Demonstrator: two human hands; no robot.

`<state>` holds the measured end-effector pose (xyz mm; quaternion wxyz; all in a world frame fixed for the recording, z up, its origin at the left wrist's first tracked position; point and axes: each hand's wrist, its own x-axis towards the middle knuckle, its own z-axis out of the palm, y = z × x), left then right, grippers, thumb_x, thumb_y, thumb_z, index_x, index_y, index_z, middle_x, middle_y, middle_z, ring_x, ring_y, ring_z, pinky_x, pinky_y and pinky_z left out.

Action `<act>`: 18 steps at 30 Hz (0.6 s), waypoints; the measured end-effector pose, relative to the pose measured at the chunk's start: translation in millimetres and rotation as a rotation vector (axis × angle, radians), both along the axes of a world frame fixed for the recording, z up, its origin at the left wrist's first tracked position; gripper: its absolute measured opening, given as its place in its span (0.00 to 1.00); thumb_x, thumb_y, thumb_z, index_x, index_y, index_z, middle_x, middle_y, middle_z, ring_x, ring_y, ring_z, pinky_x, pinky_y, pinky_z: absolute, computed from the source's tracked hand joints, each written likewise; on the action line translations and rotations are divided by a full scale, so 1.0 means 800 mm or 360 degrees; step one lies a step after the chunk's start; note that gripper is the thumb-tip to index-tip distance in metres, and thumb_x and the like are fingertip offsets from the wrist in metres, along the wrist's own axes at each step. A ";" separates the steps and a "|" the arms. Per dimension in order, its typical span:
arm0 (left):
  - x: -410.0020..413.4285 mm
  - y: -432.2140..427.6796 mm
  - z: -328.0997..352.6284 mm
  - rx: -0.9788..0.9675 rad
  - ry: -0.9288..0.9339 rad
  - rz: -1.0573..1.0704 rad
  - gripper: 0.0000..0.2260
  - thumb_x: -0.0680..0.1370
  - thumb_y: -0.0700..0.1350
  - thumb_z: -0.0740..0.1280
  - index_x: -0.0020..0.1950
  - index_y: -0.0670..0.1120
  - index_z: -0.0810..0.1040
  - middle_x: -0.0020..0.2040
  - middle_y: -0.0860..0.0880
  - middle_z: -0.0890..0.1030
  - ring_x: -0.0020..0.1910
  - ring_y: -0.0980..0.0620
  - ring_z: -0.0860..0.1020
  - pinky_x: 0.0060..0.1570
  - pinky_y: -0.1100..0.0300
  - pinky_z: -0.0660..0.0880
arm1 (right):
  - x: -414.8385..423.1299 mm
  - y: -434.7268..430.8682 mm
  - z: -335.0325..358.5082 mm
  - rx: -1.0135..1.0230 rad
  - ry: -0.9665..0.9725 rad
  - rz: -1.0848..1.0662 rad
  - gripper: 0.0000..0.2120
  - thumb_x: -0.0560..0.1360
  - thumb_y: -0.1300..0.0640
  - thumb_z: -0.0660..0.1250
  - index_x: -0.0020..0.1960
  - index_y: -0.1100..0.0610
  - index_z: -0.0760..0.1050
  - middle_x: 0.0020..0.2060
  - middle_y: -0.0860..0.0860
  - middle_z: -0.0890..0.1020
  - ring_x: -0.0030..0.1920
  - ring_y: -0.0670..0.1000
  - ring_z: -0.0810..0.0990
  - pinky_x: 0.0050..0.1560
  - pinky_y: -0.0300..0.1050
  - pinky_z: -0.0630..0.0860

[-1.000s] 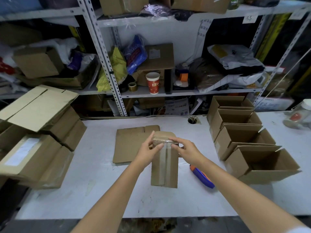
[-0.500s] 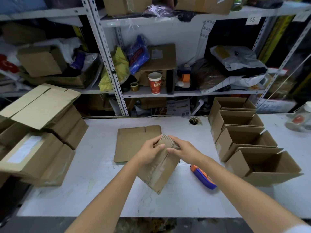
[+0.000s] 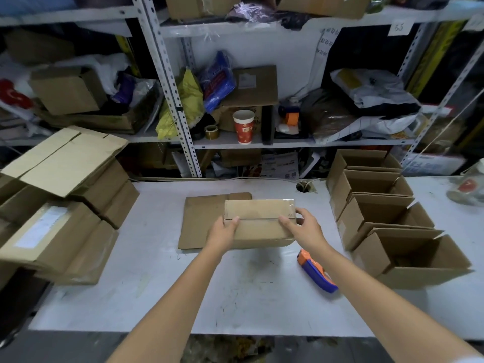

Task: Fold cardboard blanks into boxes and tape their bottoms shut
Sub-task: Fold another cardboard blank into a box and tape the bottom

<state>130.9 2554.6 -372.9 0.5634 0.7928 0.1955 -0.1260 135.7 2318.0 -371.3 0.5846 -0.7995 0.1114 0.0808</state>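
I hold a small folded cardboard box (image 3: 259, 222) lengthwise, just above the white table (image 3: 146, 297), its taped bottom seam facing up toward me. My left hand (image 3: 224, 230) grips its left end and my right hand (image 3: 303, 226) grips its right end. A flat cardboard blank (image 3: 200, 218) lies on the table under and behind the box. An orange-and-blue tape dispenser (image 3: 317, 273) lies on the table just right of my right forearm.
Several open finished boxes (image 3: 408, 255) stand in a row at the right. Stacks of flat and taped cartons (image 3: 60, 205) crowd the left edge. Metal shelving (image 3: 170, 100) with a red paper cup (image 3: 244, 127), bags and boxes runs behind the table.
The box was upright on its end, then tilted, and now lies turned sideways between my hands. My hands have shifted from its top to its two ends.
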 end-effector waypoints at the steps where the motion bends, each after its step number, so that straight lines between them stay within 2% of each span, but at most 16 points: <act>1: 0.000 0.003 0.003 0.0027 -0.0039 -0.0015 0.18 0.79 0.59 0.65 0.64 0.52 0.75 0.59 0.48 0.80 0.57 0.46 0.79 0.59 0.43 0.78 | -0.002 -0.001 0.000 -0.0033 0.0055 0.0040 0.27 0.74 0.42 0.73 0.68 0.51 0.71 0.64 0.49 0.78 0.62 0.49 0.77 0.55 0.45 0.78; 3: 0.000 0.013 0.013 0.0095 -0.0062 -0.0133 0.15 0.80 0.54 0.65 0.66 0.53 0.75 0.58 0.50 0.81 0.57 0.46 0.78 0.60 0.45 0.77 | -0.003 -0.006 0.005 -0.0274 0.0112 0.0076 0.36 0.72 0.38 0.72 0.73 0.53 0.66 0.70 0.51 0.73 0.68 0.53 0.73 0.61 0.47 0.73; 5: 0.003 0.022 0.023 0.0188 -0.0110 -0.0299 0.17 0.81 0.50 0.65 0.70 0.53 0.74 0.60 0.51 0.80 0.59 0.47 0.78 0.63 0.48 0.75 | -0.002 -0.009 0.017 -0.0663 -0.0018 0.0096 0.43 0.71 0.35 0.72 0.77 0.53 0.60 0.74 0.51 0.68 0.72 0.54 0.67 0.65 0.50 0.69; 7: 0.007 0.021 0.035 0.0207 -0.0190 -0.0526 0.18 0.81 0.47 0.65 0.72 0.51 0.72 0.62 0.50 0.79 0.62 0.48 0.77 0.62 0.53 0.74 | 0.001 -0.007 0.029 -0.0857 -0.0133 0.0341 0.46 0.69 0.32 0.71 0.79 0.50 0.57 0.77 0.48 0.64 0.75 0.53 0.63 0.70 0.51 0.66; 9: 0.009 0.014 0.051 0.0181 -0.0215 -0.0758 0.18 0.82 0.47 0.65 0.73 0.50 0.72 0.63 0.51 0.79 0.61 0.51 0.77 0.57 0.60 0.74 | 0.003 0.003 0.040 -0.0758 -0.0026 0.0736 0.47 0.69 0.31 0.72 0.80 0.44 0.54 0.77 0.46 0.64 0.75 0.51 0.65 0.72 0.50 0.66; 11: 0.013 0.005 0.059 0.0110 -0.0157 -0.0893 0.17 0.83 0.47 0.65 0.72 0.51 0.74 0.62 0.52 0.80 0.59 0.53 0.78 0.53 0.63 0.75 | -0.002 0.016 0.041 -0.0523 0.0075 0.0922 0.43 0.69 0.33 0.72 0.77 0.37 0.55 0.71 0.44 0.71 0.67 0.47 0.73 0.67 0.49 0.73; 14: 0.009 -0.007 0.066 0.0061 -0.0117 -0.0910 0.18 0.83 0.45 0.64 0.74 0.49 0.72 0.67 0.50 0.78 0.61 0.53 0.76 0.54 0.66 0.75 | -0.014 0.022 0.027 -0.0277 -0.0023 0.0839 0.34 0.72 0.37 0.72 0.73 0.33 0.60 0.64 0.39 0.76 0.60 0.40 0.77 0.62 0.45 0.77; 16: 0.002 -0.014 0.064 0.0002 -0.0129 -0.0754 0.27 0.82 0.47 0.66 0.80 0.49 0.61 0.75 0.49 0.68 0.69 0.53 0.70 0.60 0.66 0.70 | -0.020 0.020 0.013 -0.0148 -0.0038 0.0718 0.31 0.73 0.39 0.73 0.72 0.35 0.63 0.63 0.38 0.77 0.60 0.39 0.78 0.61 0.44 0.77; 18: -0.006 -0.022 0.057 -0.0126 -0.0106 -0.0461 0.37 0.81 0.49 0.68 0.82 0.50 0.49 0.79 0.48 0.60 0.76 0.48 0.62 0.69 0.57 0.65 | -0.020 0.017 0.004 0.0045 -0.0021 0.0490 0.29 0.73 0.40 0.73 0.70 0.40 0.67 0.61 0.41 0.79 0.59 0.42 0.79 0.61 0.46 0.78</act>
